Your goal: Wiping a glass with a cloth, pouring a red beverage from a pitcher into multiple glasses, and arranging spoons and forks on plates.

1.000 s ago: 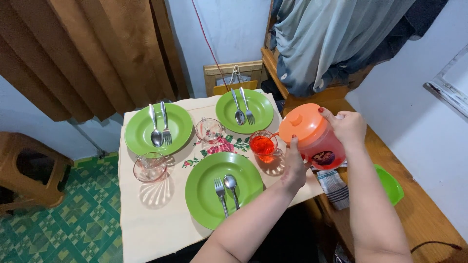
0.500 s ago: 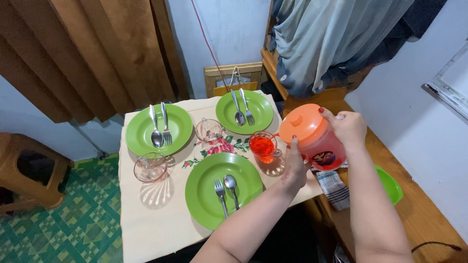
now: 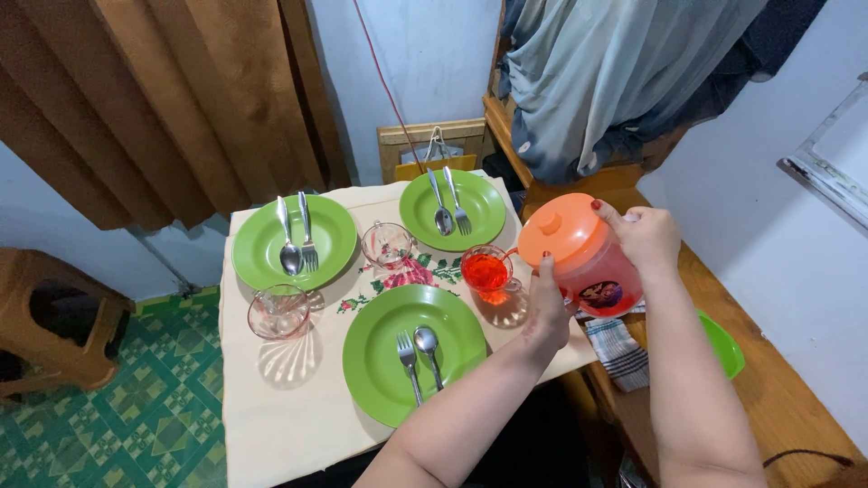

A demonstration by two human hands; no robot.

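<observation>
One small table (image 3: 271, 425), covered by a cream cloth with a flower pattern stitched at its middle, carries the whole setting. Three green plates lie on it: the nearest plate (image 3: 375, 384) bears a fork and a spoon side by side, the far left plate (image 3: 258, 248) and the far right plate (image 3: 484, 194) each carry the same pair. To the right, tilted toward the table and held above its right edge, is the jug (image 3: 592, 271), clear-walled, with red drink inside and an orange lid (image 3: 556, 228) on top. The right hand (image 3: 644, 237) wraps the jug's far side, its fingers closed around the handle area and a red-nailed thumb pressing the lid's rim. The left hand (image 3: 545, 312) is set against the jug's near side from below, fingers curled up against its wall. Just left of the jug's spout stands a glass cup of red drink (image 3: 486, 271), close to the left hand. Two empty glass cups stand apart from it: one (image 3: 387, 242) between the far plates, another (image 3: 278, 310) near the left edge. Under the jug lies a checked cloth (image 3: 619, 348) on a wooden bench.
</observation>
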